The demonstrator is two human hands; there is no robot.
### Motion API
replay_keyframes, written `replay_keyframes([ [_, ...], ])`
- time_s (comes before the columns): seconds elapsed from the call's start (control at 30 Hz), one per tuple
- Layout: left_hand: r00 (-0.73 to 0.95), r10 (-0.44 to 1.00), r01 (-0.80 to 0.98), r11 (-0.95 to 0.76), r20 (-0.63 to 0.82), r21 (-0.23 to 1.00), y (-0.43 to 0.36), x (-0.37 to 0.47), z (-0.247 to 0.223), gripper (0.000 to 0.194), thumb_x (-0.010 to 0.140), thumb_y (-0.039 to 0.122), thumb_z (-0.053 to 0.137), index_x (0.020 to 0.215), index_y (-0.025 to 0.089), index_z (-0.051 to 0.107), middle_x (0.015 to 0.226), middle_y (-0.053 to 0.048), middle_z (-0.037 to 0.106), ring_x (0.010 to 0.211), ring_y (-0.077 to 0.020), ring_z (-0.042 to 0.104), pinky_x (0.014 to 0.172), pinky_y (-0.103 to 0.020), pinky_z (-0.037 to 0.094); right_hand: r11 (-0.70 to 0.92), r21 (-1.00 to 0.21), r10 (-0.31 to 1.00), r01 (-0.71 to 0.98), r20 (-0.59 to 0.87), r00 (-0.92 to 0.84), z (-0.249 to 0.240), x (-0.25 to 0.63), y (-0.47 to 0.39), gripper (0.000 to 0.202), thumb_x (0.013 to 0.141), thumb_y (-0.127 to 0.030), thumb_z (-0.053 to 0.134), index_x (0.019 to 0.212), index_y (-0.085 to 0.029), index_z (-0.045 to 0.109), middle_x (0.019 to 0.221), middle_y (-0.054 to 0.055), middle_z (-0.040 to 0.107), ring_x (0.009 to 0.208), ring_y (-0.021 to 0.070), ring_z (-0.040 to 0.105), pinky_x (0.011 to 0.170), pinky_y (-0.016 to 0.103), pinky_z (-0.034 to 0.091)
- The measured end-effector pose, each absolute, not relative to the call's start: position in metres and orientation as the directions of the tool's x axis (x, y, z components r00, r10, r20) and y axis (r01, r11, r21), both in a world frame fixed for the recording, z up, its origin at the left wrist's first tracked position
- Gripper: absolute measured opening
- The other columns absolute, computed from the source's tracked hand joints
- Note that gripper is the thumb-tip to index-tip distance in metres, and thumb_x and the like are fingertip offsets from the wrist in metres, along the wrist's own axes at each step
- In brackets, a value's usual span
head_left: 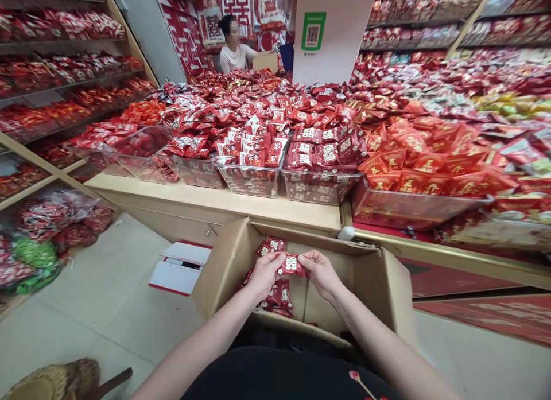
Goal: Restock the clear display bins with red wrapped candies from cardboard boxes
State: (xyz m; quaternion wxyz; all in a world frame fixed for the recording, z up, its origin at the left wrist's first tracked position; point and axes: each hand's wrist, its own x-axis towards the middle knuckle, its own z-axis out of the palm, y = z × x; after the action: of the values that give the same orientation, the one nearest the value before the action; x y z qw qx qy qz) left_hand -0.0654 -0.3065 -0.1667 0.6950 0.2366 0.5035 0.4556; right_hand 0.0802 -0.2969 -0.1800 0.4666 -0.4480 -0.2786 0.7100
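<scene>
A black top (293, 377) lay nearest; my left hand (263, 275) and right hand (322, 274) pinched a red packet (291, 264) over the open carton (220, 265); moving it called for matched grips.

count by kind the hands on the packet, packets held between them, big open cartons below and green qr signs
hands: 2, left hand and right hand
held red packet: 1
big open carton: 1
green qr sign: 1
total: 5
</scene>
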Motion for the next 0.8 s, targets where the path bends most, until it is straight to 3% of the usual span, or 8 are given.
replay_keyframes([
  [0.17,0.015,0.887,-0.406,0.428,-0.462,0.808,-0.306,-0.064,-0.164,0.033,0.061,0.035,0.071,0.084,0.014,0.059,0.073,-0.003,0.066,0.065,-0.0142,0.061,0.061,-0.027,0.048,-0.403,-0.856,0.911,-0.323,-0.343,-0.228,-0.185,0.079,-0.300,0.038,0.055,-0.036,0.075,0.076,-0.016,0.050,0.066,-0.002,0.059,0.056,0.0099,0.053,0.049,0.023,0.044],
  [0.27,0.061,0.895,-0.405,0.427,-0.442,0.809,-0.307,-0.063,-0.162,0.036,0.055,0.029,0.076,0.081,0.014,0.057,0.077,-0.004,0.066,0.071,-0.0152,0.061,0.068,-0.029,0.048,-0.437,-0.854,0.892,-0.282,-0.369,-0.263,-0.187,0.078,-0.301,0.044,0.050,-0.038,0.077,0.077,-0.016,0.049,0.063,-0.003,0.058,0.054,0.0102,0.054,0.051,0.025,0.046],
  [0.47,0.072,0.894,-0.319,0.441,-0.442,0.839,-0.310,-0.065,-0.167,0.041,0.051,0.027,0.078,0.079,0.013,0.054,0.074,-0.003,0.064,0.061,-0.0103,0.056,0.060,-0.023,0.042,-0.438,-0.849,0.889,-0.297,-0.359,-0.286,-0.182,0.076,-0.299,0.047,0.048,-0.037,0.077,0.076,-0.016,0.047,0.067,-0.001,0.061,0.059,0.0122,0.057,0.055,0.025,0.044],
  [0.67,0.032,0.932,-0.109,0.363,-0.361,0.926,-0.312,-0.069,-0.173,0.036,0.052,0.029,0.076,0.073,0.015,0.050,0.063,0.003,0.058,0.057,-0.0092,0.051,0.059,-0.022,0.038,-0.413,-0.860,0.905,-0.298,-0.352,-0.239,-0.185,0.075,-0.300,0.036,0.049,-0.022,0.073,0.070,-0.018,0.044,0.061,-0.004,0.057,0.052,0.0083,0.049,0.047,0.020,0.036],
  [0.8,0.064,0.955,0.041,0.289,-0.291,0.956,-0.313,-0.070,-0.172,0.028,0.056,0.025,0.070,0.073,0.016,0.050,0.066,0.003,0.059,0.062,-0.0109,0.051,0.062,-0.022,0.037,-0.420,-0.858,0.902,-0.297,-0.359,-0.238,-0.189,0.076,-0.298,0.029,0.048,-0.014,0.067,0.066,-0.018,0.044,0.058,-0.005,0.054,0.049,0.0069,0.044,0.046,0.019,0.033],
])
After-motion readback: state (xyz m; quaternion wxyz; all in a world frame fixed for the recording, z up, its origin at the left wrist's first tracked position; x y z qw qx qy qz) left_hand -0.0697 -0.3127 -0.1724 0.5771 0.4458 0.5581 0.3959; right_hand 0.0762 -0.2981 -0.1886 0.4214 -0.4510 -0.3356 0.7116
